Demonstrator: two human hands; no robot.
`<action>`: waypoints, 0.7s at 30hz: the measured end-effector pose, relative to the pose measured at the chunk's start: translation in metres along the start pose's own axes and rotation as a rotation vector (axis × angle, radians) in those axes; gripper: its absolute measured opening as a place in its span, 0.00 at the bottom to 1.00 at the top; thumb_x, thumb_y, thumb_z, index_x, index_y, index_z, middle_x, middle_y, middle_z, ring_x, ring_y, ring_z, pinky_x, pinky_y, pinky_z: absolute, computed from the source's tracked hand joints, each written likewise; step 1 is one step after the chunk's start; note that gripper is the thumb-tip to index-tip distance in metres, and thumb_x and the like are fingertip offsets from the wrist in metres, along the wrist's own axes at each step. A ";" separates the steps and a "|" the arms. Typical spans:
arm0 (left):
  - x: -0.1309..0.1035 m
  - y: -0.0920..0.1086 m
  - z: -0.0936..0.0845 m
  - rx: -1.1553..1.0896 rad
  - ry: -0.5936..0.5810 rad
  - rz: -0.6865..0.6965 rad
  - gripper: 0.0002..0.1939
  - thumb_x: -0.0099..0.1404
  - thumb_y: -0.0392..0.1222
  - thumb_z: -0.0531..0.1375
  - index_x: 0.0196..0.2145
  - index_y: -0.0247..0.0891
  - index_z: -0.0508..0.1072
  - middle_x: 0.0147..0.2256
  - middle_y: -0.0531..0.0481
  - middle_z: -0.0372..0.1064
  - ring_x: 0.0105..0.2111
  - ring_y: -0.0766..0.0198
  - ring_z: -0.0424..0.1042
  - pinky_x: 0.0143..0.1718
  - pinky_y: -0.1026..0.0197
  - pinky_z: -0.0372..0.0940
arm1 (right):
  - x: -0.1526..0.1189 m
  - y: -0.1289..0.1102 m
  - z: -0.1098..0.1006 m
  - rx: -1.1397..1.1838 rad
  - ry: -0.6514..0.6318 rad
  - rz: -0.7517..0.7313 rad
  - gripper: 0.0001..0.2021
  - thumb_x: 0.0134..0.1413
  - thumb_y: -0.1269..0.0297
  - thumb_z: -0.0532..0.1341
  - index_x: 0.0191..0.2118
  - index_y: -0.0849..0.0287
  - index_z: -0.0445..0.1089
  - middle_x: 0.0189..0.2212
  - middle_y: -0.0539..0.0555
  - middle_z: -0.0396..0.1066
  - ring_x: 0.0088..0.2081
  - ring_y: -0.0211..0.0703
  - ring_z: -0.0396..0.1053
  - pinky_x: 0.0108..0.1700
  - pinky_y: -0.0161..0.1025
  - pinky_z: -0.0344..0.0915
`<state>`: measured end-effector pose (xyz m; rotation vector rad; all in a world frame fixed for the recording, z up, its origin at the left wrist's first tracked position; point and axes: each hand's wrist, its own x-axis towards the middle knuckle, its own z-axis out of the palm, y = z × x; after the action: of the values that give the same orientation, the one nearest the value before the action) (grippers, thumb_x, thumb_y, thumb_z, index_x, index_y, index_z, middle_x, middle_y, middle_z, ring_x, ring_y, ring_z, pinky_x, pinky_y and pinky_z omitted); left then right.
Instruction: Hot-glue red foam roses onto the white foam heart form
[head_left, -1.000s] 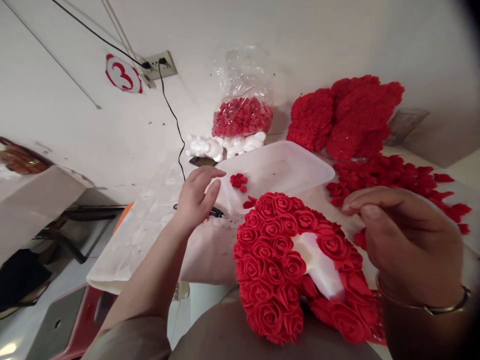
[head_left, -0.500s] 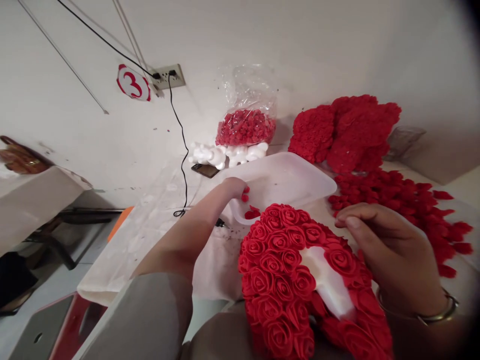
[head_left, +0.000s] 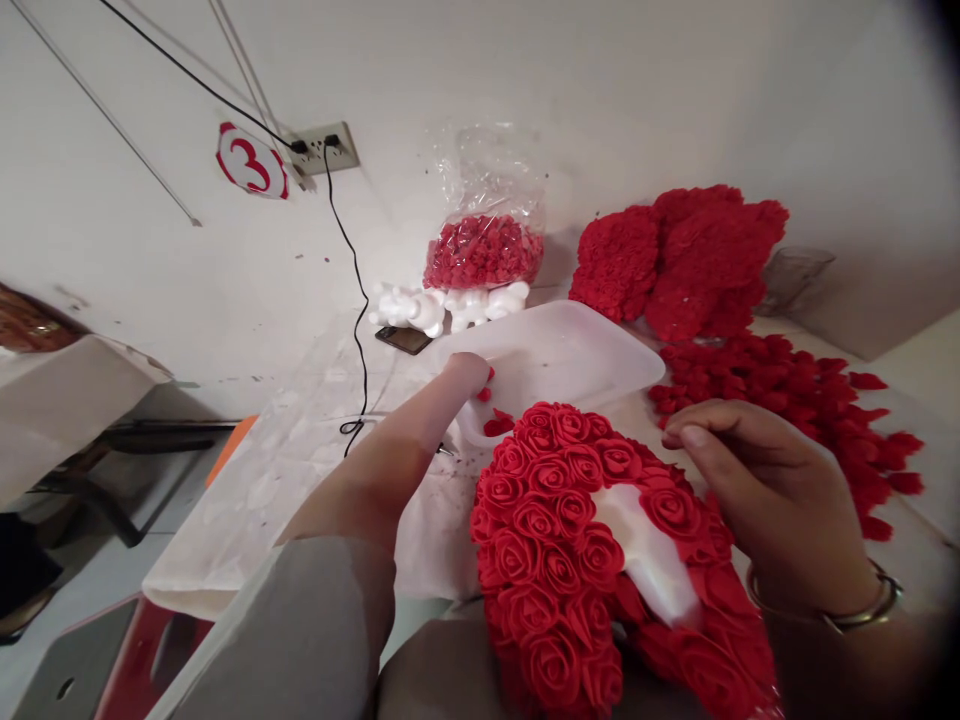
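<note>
In my lap rests a rounded form covered in red foam roses (head_left: 559,520), with a bare white patch (head_left: 660,570) on its right side. My left hand (head_left: 472,372) reaches over the near left corner of a translucent plastic tray (head_left: 600,350); its fingers are mostly hidden. Small red foam pieces (head_left: 498,423) lie in the tray beside it. Just right of the rose-covered form, my right hand (head_left: 765,470) is closed, thumb and forefinger pressed together. Whatever they pinch, if anything, cannot be made out.
A clear bag of small red pieces (head_left: 484,250) stands behind white figures (head_left: 405,307) and a phone (head_left: 403,340). Stacked red foam roses (head_left: 697,260) and loose red petals (head_left: 795,390) lie to the right. A black cord (head_left: 352,270) hangs from the wall outlet (head_left: 330,146).
The whole view has shifted slightly, so things appear a little further left. Both hands keep nearly the same pose, the left at the tray and the right beside the roses.
</note>
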<state>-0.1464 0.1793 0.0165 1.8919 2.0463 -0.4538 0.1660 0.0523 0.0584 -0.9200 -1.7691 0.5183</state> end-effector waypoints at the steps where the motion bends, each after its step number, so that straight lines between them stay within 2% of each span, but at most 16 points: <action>1: -0.004 -0.002 -0.003 -0.034 0.037 0.011 0.19 0.70 0.48 0.61 0.54 0.36 0.71 0.53 0.43 0.70 0.50 0.55 0.73 0.50 0.48 0.72 | 0.000 0.001 -0.001 0.001 0.005 0.003 0.05 0.56 0.67 0.64 0.29 0.52 0.74 0.26 0.50 0.75 0.27 0.42 0.72 0.28 0.37 0.68; 5: -0.033 -0.014 -0.020 -0.239 0.259 0.092 0.17 0.69 0.47 0.61 0.52 0.35 0.72 0.50 0.43 0.71 0.48 0.57 0.73 0.49 0.48 0.71 | -0.003 0.005 -0.004 0.011 0.065 0.050 0.04 0.57 0.64 0.64 0.31 0.51 0.74 0.28 0.49 0.75 0.29 0.40 0.72 0.32 0.36 0.68; 8: -0.070 -0.018 -0.031 -0.460 0.436 0.208 0.13 0.69 0.42 0.60 0.49 0.35 0.71 0.45 0.43 0.73 0.44 0.60 0.74 0.47 0.53 0.71 | -0.002 0.006 -0.003 0.040 0.103 0.075 0.03 0.57 0.63 0.64 0.32 0.51 0.74 0.29 0.47 0.75 0.30 0.38 0.71 0.33 0.34 0.68; 11: -0.110 -0.010 -0.034 -0.664 0.518 0.369 0.14 0.70 0.43 0.55 0.51 0.37 0.67 0.46 0.44 0.75 0.41 0.64 0.76 0.41 0.60 0.71 | 0.006 0.001 0.000 0.066 0.093 0.040 0.03 0.57 0.65 0.64 0.33 0.51 0.74 0.30 0.47 0.75 0.32 0.36 0.71 0.35 0.32 0.68; 14: -0.142 0.008 -0.033 -1.030 0.447 0.641 0.15 0.67 0.48 0.60 0.48 0.39 0.68 0.45 0.45 0.76 0.39 0.64 0.77 0.38 0.62 0.71 | 0.021 -0.011 0.006 0.106 0.038 -0.061 0.04 0.58 0.66 0.64 0.38 0.51 0.75 0.34 0.48 0.76 0.35 0.36 0.74 0.38 0.33 0.70; 17: -0.161 0.029 -0.034 -1.410 0.225 0.915 0.16 0.60 0.45 0.69 0.41 0.38 0.70 0.38 0.48 0.78 0.39 0.64 0.77 0.41 0.63 0.69 | 0.037 -0.026 0.010 0.139 -0.081 -0.206 0.13 0.58 0.66 0.65 0.49 0.51 0.72 0.40 0.51 0.76 0.39 0.40 0.75 0.44 0.39 0.73; 19: -0.169 0.041 -0.036 -1.487 0.123 0.969 0.16 0.58 0.43 0.71 0.39 0.38 0.71 0.35 0.50 0.77 0.38 0.67 0.77 0.39 0.66 0.68 | 0.045 -0.037 0.012 0.129 -0.159 -0.304 0.19 0.58 0.63 0.65 0.55 0.52 0.69 0.44 0.53 0.74 0.40 0.41 0.74 0.43 0.41 0.74; 21: -0.173 0.049 -0.037 -1.521 0.072 0.968 0.16 0.56 0.42 0.73 0.38 0.38 0.71 0.34 0.52 0.77 0.35 0.69 0.76 0.37 0.67 0.67 | 0.051 -0.045 0.015 0.103 -0.206 -0.389 0.21 0.58 0.63 0.66 0.57 0.52 0.68 0.46 0.54 0.74 0.42 0.41 0.74 0.44 0.41 0.74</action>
<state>-0.0857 0.0436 0.1248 1.4294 0.6425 1.0803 0.1279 0.0660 0.1157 -0.4453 -2.0252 0.4560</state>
